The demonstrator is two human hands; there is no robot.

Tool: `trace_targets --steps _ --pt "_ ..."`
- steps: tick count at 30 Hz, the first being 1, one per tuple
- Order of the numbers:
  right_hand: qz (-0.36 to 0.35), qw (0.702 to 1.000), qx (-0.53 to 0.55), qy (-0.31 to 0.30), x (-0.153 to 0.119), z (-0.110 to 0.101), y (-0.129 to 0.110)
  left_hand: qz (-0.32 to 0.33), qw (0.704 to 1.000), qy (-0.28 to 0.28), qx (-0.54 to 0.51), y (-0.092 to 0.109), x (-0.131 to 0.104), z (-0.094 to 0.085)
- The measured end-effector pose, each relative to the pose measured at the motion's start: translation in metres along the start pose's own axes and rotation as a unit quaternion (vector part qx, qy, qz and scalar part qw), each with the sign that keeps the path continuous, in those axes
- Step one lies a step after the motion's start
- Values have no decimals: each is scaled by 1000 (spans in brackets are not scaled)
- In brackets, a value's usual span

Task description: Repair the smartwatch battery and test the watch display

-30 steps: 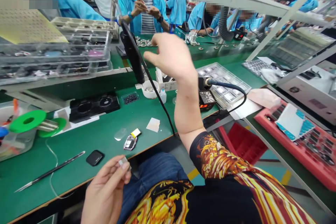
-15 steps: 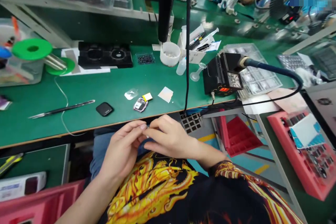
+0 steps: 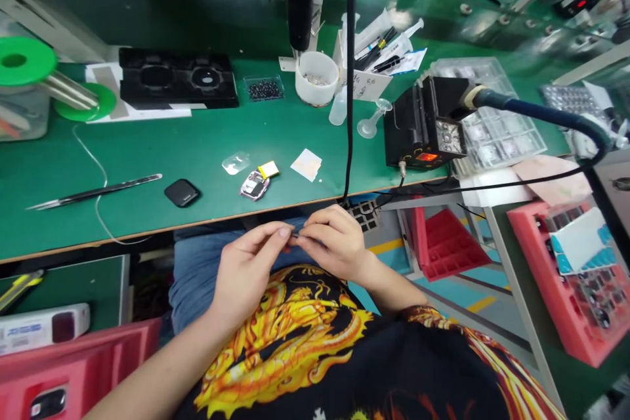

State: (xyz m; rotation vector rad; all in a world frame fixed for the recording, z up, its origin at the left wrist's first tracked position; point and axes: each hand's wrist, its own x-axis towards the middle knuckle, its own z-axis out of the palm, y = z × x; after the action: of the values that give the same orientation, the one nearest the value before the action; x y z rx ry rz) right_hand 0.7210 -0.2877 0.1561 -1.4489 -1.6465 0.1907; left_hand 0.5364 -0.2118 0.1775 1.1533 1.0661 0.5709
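My left hand and my right hand meet over my lap, just off the front edge of the green table. The fingers of both are pinched round a tiny dark piece, too small to name. On the table beyond them lies an open watch-like device with a yellow-edged battery against it. A black rounded square cover is to its left, clear film behind it, and a pale square sheet to its right.
Black tweezers lie at the left near a green spool. A white cup and a black box with a red display stand farther back. A black cable hangs in front. Red trays flank me.
Both hands have shifted slightly right in view, and the right hand's fingers have moved. A dark bit now shows between the fingertips. The view has tilted down, so the table things sit higher.
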Motion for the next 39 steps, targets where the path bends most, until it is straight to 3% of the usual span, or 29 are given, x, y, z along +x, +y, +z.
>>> trace_targets --steps 3,6,9,12,14,18,21,27,39 --pt "11 1000 21 13 5 -10 4 109 985 3 131 6 2 -7" --pt "50 996 21 67 15 -19 8 236 944 47 226 11 13 -12" --pt "104 988 -2 115 28 -20 14 323 892 -6 316 10 32 -7" --pt "125 981 -56 139 41 -16 23 380 843 -70 374 8 50 5" --pt "128 973 -113 155 47 -14 30 419 808 -82 406 8 59 15" --pt "116 959 -194 171 53 -19 42 481 726 -61 489 11 70 28" --pt "82 965 -197 151 56 -22 43 491 682 -40 541 14 74 34" --pt "60 977 -169 113 61 -15 47 496 642 -47 583 16 80 36" --pt "65 975 -187 99 61 -8 61 502 670 -46 545 9 85 34"
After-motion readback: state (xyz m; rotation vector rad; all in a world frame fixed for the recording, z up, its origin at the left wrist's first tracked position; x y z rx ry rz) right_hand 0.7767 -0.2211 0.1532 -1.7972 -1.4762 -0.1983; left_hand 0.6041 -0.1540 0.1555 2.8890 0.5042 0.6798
